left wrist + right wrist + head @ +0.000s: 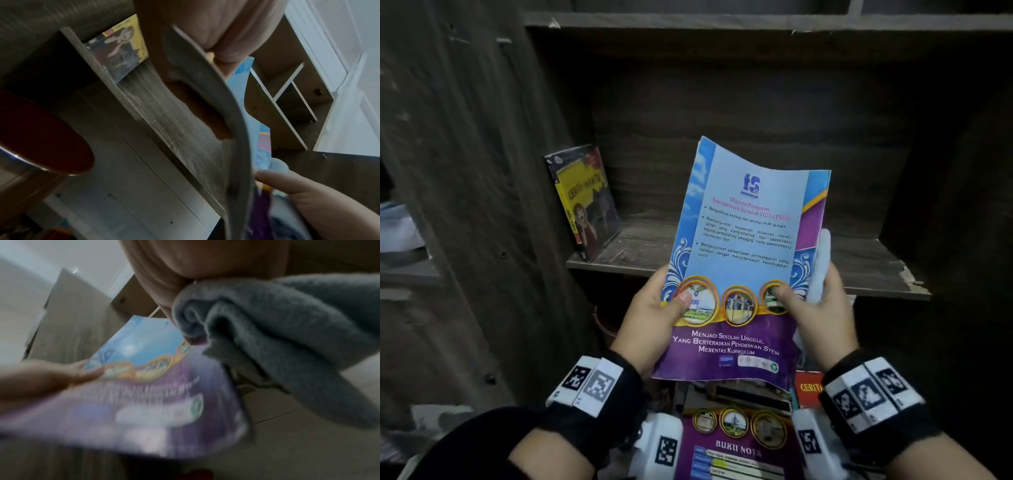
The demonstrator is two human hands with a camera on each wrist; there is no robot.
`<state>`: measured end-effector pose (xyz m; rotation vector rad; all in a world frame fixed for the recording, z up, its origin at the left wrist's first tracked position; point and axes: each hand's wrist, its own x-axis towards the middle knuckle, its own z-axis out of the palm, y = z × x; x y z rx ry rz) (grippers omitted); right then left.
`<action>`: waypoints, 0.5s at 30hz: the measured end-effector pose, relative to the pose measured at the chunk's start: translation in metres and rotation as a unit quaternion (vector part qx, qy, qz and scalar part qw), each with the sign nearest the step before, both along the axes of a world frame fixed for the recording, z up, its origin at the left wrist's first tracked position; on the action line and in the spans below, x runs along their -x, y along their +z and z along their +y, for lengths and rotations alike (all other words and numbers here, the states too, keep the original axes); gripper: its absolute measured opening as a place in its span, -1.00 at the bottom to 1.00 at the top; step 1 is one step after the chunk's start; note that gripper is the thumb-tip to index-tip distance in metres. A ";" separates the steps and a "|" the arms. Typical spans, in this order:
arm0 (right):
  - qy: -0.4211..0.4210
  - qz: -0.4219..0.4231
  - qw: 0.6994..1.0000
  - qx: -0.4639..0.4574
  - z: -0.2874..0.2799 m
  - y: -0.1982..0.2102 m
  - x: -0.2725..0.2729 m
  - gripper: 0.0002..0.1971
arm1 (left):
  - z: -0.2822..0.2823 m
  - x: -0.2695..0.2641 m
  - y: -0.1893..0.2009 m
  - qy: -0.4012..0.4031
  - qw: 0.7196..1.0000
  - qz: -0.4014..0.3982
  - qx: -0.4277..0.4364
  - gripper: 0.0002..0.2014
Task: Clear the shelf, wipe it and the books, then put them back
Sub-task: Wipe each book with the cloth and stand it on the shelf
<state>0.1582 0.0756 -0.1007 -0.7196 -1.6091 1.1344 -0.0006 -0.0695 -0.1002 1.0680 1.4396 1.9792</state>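
Observation:
A thin blue and purple booklet (pixel 743 260) is held up in front of the dark wooden shelf (pixel 756 260). My left hand (pixel 654 315) grips its lower left edge, thumb on the cover. My right hand (pixel 815 308) pinches its lower right edge with the thumb while its fingers also hold a pale grey cloth (pixel 822 267) behind the booklet. The cloth (pixel 277 345) fills the right wrist view beside the blurred booklet (pixel 133 394). In the left wrist view the booklet (pixel 226 113) shows edge-on. One yellow and black book (pixel 582 202) leans at the shelf's left end.
Below my hands lies a pile of books, with a purple "Buku Nota" book (pixel 736 442) on top and a red book (pixel 808 387) to its right. A round red-lidded tin (pixel 41 134) sits under the shelf at the left. The shelf's side panel (pixel 465 205) stands left.

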 end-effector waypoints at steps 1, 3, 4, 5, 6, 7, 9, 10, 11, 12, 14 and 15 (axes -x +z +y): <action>-0.039 -0.080 0.995 -0.040 0.000 -0.004 0.001 -0.41 | 0.000 0.000 -0.001 0.006 1.000 -0.011 -0.008 -0.62; -0.109 -0.269 0.952 -0.091 -0.009 -0.014 0.005 -0.27 | 0.001 0.000 -0.002 0.023 0.999 -0.031 -0.024 -0.63; -0.122 -0.337 0.927 -0.107 -0.019 -0.018 0.007 -0.24 | 0.002 0.001 -0.003 0.030 0.998 -0.039 -0.030 -0.63; -0.120 -0.381 0.907 -0.133 -0.030 -0.021 0.011 -0.23 | 0.003 0.002 -0.005 0.037 0.998 -0.047 -0.037 -0.63; -0.110 -0.404 0.892 -0.169 -0.042 -0.026 0.013 -0.22 | 0.004 0.001 -0.005 0.041 0.997 -0.052 -0.043 -0.64; -0.091 -0.411 0.881 -0.215 -0.053 -0.031 0.014 -0.22 | 0.004 -0.001 -0.005 0.042 0.997 -0.052 -0.048 -0.64; -0.037 -0.391 0.854 -0.342 -0.071 -0.040 0.017 -0.37 | 0.004 -0.009 -0.006 0.031 0.997 -0.042 -0.048 -0.68; -0.012 -0.372 0.830 -0.415 -0.075 -0.046 0.017 -0.45 | 0.003 -0.013 -0.007 0.020 0.998 -0.036 -0.043 -0.69; 0.006 -0.351 0.812 -0.467 -0.076 -0.048 0.016 -0.52 | 0.003 -0.017 -0.008 0.007 0.999 -0.035 -0.038 -0.69; 0.016 -0.330 0.806 -0.491 -0.070 -0.049 0.016 -0.56 | 0.002 -0.020 -0.009 -0.005 0.999 -0.029 -0.034 -0.70; -0.020 -0.325 0.813 -0.482 -0.048 -0.043 0.013 -0.56 | 0.003 -0.020 -0.013 -0.016 1.000 0.008 -0.022 -0.71; -0.054 -0.339 0.824 -0.452 -0.033 -0.041 0.011 -0.53 | 0.003 -0.019 -0.014 -0.024 0.999 0.023 -0.019 -0.73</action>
